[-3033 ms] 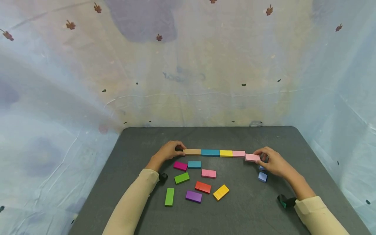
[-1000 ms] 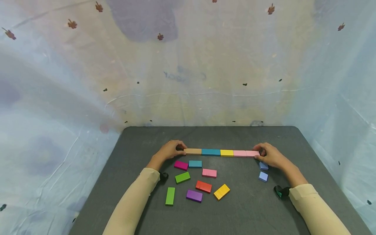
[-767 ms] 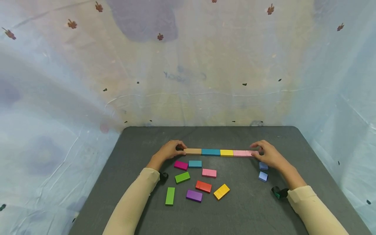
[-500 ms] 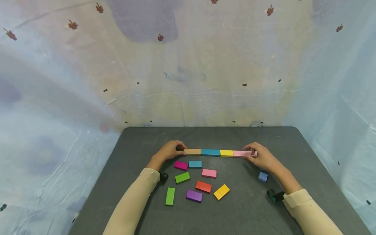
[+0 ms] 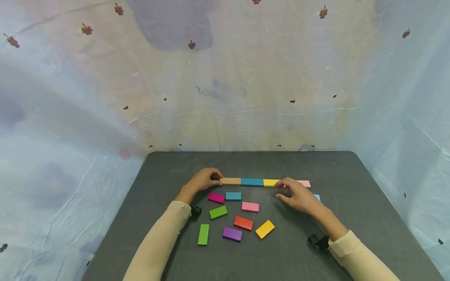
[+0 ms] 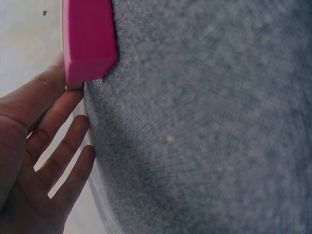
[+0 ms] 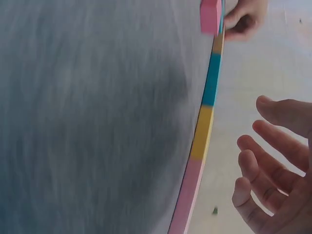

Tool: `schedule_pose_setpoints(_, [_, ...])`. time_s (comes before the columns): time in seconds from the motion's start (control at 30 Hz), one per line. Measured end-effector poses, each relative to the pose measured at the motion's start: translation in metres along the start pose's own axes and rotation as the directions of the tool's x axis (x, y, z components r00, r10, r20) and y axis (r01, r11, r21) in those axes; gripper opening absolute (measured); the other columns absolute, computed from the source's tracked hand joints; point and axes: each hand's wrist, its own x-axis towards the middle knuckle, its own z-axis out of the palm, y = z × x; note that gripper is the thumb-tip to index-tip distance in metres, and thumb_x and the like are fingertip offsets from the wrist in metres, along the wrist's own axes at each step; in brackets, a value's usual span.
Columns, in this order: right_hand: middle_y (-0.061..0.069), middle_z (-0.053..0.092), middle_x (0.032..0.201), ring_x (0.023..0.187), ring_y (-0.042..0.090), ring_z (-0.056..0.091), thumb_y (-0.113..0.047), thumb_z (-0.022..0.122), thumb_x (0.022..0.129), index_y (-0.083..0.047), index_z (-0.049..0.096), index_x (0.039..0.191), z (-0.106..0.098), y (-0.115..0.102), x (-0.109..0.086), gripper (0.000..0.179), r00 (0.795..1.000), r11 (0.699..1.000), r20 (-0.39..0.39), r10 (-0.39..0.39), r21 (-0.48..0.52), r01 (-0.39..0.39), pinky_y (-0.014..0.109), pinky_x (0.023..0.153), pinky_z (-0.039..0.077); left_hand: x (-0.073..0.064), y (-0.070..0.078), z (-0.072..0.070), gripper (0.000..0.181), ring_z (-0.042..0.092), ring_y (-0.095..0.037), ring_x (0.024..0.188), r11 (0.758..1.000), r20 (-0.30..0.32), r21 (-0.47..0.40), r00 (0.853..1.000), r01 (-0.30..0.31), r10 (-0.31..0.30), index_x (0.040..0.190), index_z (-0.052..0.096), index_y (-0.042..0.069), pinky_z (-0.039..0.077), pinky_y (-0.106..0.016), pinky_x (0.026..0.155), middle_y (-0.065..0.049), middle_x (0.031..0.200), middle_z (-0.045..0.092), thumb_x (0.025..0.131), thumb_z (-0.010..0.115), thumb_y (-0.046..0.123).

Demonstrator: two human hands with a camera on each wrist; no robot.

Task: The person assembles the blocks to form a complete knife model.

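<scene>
A straight row of blocks lies across the table: a tan block [image 5: 231, 181], a teal block [image 5: 252, 182], a yellow block [image 5: 270, 183] and pink ones at the right end [image 5: 305, 183]. My left hand [image 5: 202, 179] pinches the free end of the tan block between thumb and forefinger. Over the pink and yellow part hovers my right hand [image 5: 299, 197], fingers spread and holding nothing, as the right wrist view also shows. It covers part of the pink blocks. A magenta block [image 6: 90, 44] lies close by my left fingers in the left wrist view.
In front of the row lie loose blocks: teal [image 5: 233, 196], pink [image 5: 250, 207], two green [image 5: 218, 212], red [image 5: 243, 223], purple [image 5: 232, 234] and orange-yellow [image 5: 265, 229]. A light blue block [image 5: 318, 197] shows partly beyond my right hand. A patterned sheet [image 5: 225, 97] hangs behind the table.
My right hand set the end pink block in line with the row, let go, and moved left above the row. My left hand has stayed at the tan end.
</scene>
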Motion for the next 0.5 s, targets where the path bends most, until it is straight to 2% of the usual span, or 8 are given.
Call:
schedule_pose_setpoints(0.23, [0.008,0.072,0.116,0.093,0.019,0.064,-0.018,0.086,0.095,-0.005,0.072,0.124,0.02,-0.018,0.002,0.035,1.0,1.0,0.027,0.002,0.018,-0.003,0.04,0.083,0.059,0.001,0.001,0.001,0.024,0.071,-0.019,0.113,1.0,0.001,0.014,1.0,0.005,-0.005,0.117,0.079,0.02,0.053,-0.049,0.107,0.003,0.115,0.077,0.095,0.085,0.027])
schedule_pose_setpoints(0.5, [0.004,0.073,0.117,0.093,0.017,0.063,-0.021,0.087,0.094,-0.008,0.073,0.123,0.035,-0.035,0.004,0.035,0.995,0.997,0.073,0.069,0.031,-0.071,0.038,0.083,0.057,-0.001,0.003,-0.001,0.023,0.071,-0.019,0.113,1.0,0.006,-0.003,1.0,0.003,-0.003,0.117,0.079,0.02,0.054,-0.049,0.107,0.003,0.116,0.077,0.095,0.085,0.026])
